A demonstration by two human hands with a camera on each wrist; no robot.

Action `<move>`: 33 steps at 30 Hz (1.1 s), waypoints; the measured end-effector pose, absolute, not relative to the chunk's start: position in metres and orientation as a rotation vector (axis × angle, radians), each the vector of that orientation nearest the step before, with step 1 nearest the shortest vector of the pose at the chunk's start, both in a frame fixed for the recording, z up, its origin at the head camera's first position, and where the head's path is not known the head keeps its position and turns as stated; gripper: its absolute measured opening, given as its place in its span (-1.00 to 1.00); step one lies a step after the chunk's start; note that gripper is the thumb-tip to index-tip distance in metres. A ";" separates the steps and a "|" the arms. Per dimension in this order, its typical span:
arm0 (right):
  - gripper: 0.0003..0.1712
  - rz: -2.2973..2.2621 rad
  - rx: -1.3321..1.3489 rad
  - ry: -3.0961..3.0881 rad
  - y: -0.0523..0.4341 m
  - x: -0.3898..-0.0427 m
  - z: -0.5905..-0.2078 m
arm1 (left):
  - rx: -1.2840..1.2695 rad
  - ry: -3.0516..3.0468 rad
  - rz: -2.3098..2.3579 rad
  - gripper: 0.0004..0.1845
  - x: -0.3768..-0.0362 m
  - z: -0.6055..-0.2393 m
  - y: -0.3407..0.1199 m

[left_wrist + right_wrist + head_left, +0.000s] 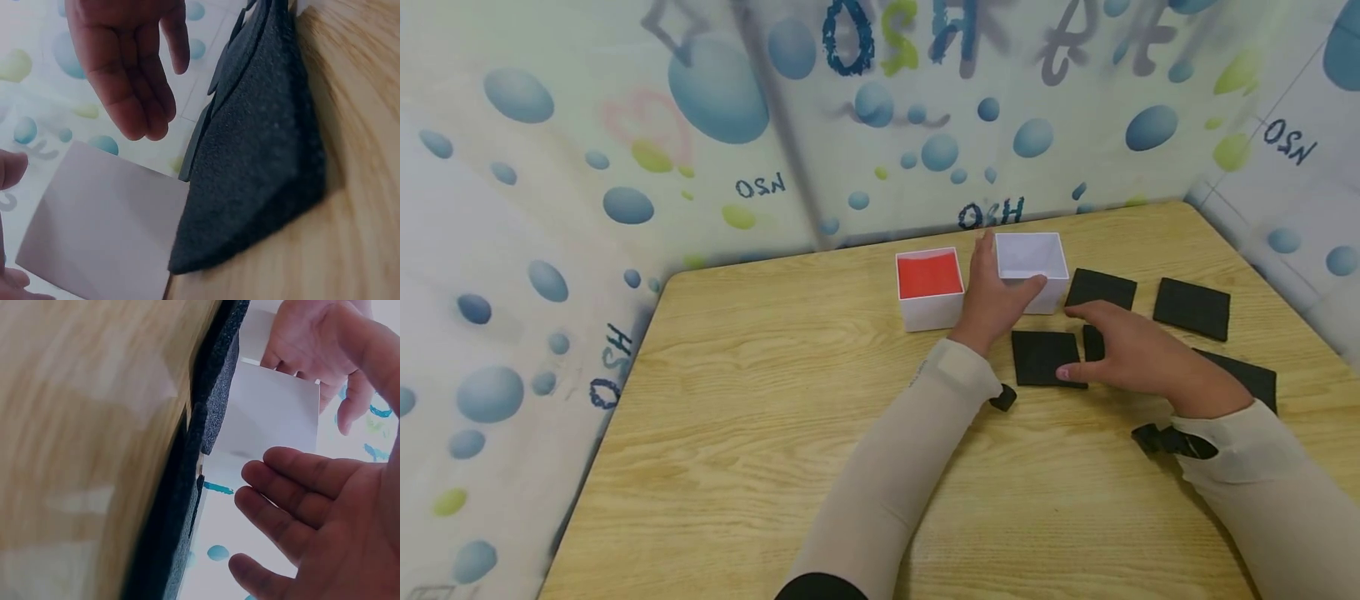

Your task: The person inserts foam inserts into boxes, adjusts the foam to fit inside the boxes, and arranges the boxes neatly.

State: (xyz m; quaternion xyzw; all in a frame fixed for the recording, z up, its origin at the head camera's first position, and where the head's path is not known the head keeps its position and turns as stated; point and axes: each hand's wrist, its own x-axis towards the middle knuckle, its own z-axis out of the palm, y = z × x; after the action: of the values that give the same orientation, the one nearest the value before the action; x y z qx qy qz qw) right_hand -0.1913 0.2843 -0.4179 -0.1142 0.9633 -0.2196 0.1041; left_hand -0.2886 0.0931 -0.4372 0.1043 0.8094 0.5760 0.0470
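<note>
The left hand (996,300) is wrapping around the near wall of the white box (1032,265), thumb along its front right and fingers along its left side, holding it in place near the far edge of the tabletop (760,400). The box is looking empty inside. Just to its left, the red box (929,287) is sitting apart from the hand's wrist, its inside showing a flat red surface.

The right hand (1138,354) is hovering low with fingers loosely spread and relaxed, gripping nothing, its fingertips lying over the near black square (1041,357), which is lying flat in front of the white box. Whether the fingers are actually pressing on it is hard to tell. Three more black squares are lying toward the right edge: one (1101,288) just right of the white box, another (1192,307) further right, and a third (1251,375) partly hidden behind the right wrist.

By the look of it, nothing has gone into the white box yet, and all the squares in view are still out on the tabletop, so the work seems barely begun.

Both wrist views are blurred and tilted, showing only foam edges, a white wall and open fingers. Small dark straps by each sleeve are too unclear to identify.
</note>
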 end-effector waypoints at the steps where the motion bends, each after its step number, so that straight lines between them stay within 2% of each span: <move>1: 0.25 -0.642 -0.342 2.835 0.284 -0.192 -0.418 | 0.322 2.455 1.765 0.11 -0.289 -0.439 0.092; 16: 0.29 -0.570 -0.429 2.804 0.287 -0.195 -0.424 | 0.299 2.299 1.800 0.17 -0.298 -0.456 0.090; 33: 0.28 -0.482 -0.418 2.748 0.287 -0.197 -0.432 | 0.276 2.251 1.797 0.05 -0.300 -0.458 0.090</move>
State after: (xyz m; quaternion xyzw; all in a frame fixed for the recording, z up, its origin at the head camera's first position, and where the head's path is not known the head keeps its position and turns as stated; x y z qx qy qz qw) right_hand -0.1970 0.2871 -0.4316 -0.1461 0.9616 -0.1686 0.1596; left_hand -0.3002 0.0905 -0.4579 0.0947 0.7720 0.6163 0.1237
